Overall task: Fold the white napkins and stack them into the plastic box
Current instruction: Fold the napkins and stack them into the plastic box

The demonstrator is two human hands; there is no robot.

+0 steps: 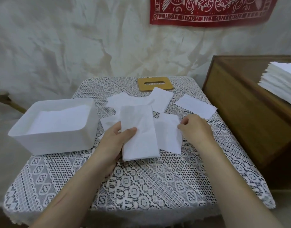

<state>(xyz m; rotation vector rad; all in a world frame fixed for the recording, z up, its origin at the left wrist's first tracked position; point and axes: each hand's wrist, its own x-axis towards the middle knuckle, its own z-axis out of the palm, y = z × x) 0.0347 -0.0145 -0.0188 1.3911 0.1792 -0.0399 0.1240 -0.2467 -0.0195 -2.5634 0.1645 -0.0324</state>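
Observation:
My left hand [115, 139] holds a folded white napkin [139, 134] above the table, thumb on top and fingers beneath. To its right, my right hand [194, 127] pinches the edge of another folded napkin [169, 134] lying on the lace cloth. Several more folded napkins [196, 106] lie scattered behind them toward the back of the table. The translucent white plastic box [47, 142] stands at the left with folded napkins [59, 120] stacked inside.
A wooden lid with a slot [155, 83] lies at the back of the table. A wooden cabinet [250, 116] stands at the right, carrying a tall pile of unfolded napkins [281, 79]. Lace tablecloth [141, 186] covers the near table.

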